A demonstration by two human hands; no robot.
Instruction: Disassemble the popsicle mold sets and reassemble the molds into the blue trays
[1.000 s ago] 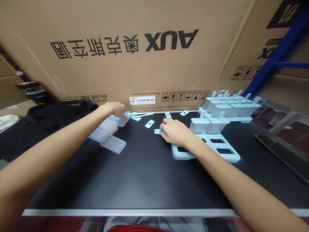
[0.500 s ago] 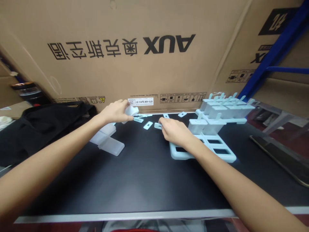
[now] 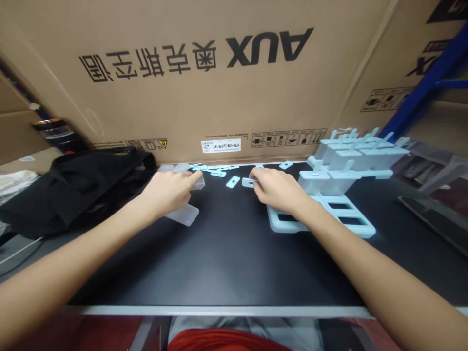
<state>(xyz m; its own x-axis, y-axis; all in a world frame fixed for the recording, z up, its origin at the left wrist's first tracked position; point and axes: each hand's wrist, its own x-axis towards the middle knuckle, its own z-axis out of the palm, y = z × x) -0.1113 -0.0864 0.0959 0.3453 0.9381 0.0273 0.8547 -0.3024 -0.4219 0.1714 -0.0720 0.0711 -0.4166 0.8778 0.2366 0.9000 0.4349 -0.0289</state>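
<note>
My left hand [image 3: 170,191] is closed around a translucent popsicle mold cup [image 3: 199,183], whose end sticks out past the fingers. Beneath that hand lies another clear mold cup [image 3: 185,215]. Between the thumb and fingers of my right hand [image 3: 275,189] is a light blue slotted lid [image 3: 248,182]. Just right of it, partly covered by the hand and forearm, is a light blue mold tray [image 3: 356,213] with open slots. Two cups topped with stick lids [image 3: 315,176] stand in its far part. More loose slotted lids [image 3: 233,182] lie between my hands.
A second tray [image 3: 380,174] full of assembled molds stands at the back right. A large cardboard box [image 3: 204,107] walls off the rear. Black cloth [image 3: 76,190] lies at left, in front of a dark cylindrical container [image 3: 56,135]. A dark flat phone-like object [image 3: 431,222] rests at right.
My left hand has drawn back towards me from the lid pile, still with a mold cup. My right hand keeps its lid near the tray. The camera view has shifted slightly.
</note>
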